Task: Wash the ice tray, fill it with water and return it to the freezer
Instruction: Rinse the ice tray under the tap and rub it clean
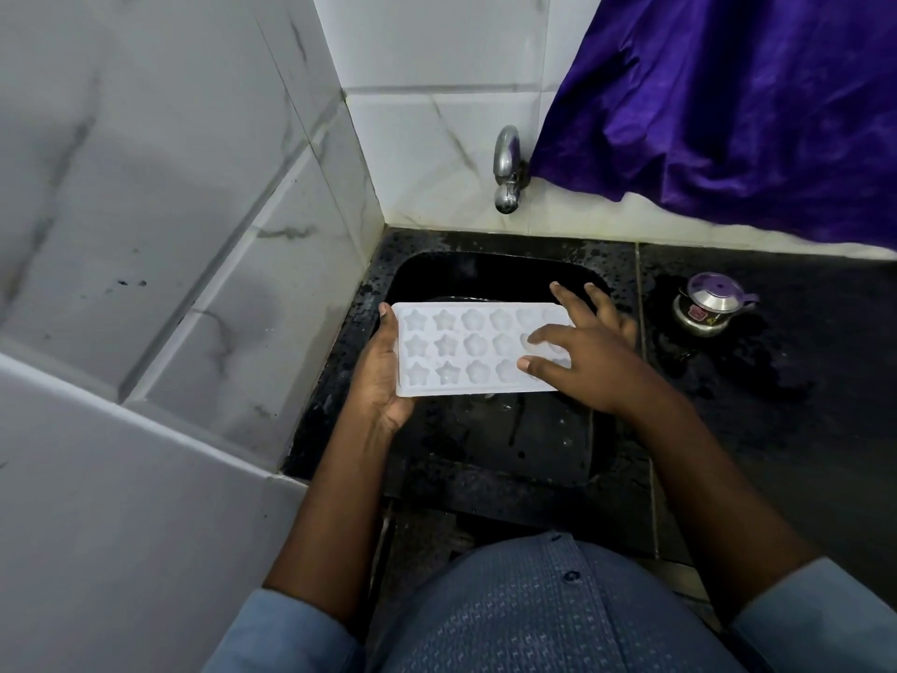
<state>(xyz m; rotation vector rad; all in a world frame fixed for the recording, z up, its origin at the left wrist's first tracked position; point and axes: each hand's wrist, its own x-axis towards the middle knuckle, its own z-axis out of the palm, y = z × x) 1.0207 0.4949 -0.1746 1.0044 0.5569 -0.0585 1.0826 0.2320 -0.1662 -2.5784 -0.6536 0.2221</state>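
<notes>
Step in hand: You are in the washing step. I judge it as rubbing out the moulds, with no filling yet.
Ice tray: The white ice tray point(466, 352) is held level over the black sink point(485, 269), cavities up, with star and flower moulds showing. It is not resting on anything.
Left hand: Your left hand point(383, 376) grips the tray's left end, thumb along the edge and palm beneath.
Right hand: Your right hand point(582, 361) lies on the tray's right part. Its fingers point(543, 338) are straight and spread, touching the moulds and gripping nothing.
Water: No stream shows from the steel tap point(507, 170) on the back wall. Whether the moulds hold water I cannot tell.
Next move: You will likely need that tap running, and it sits beyond the tray's far edge. Your right hand is the free one to reach it, while the left keeps the tray level under the spout.
Risk: A one-handed hold on a wet tray may tip, so keep it over the basin.
Tabletop: The tabletop point(776, 405) is dark stone, wet and spotted with droplets around the sink. A small steel pot with a purple lid point(708, 306) stands to the right, well apart from the tray.
Room: White veined wall tiles point(170, 187) close in the corner at left and behind. A purple cloth point(728, 99) hangs over the wall at upper right, beside the tap.
Freezer: Not in view.
</notes>
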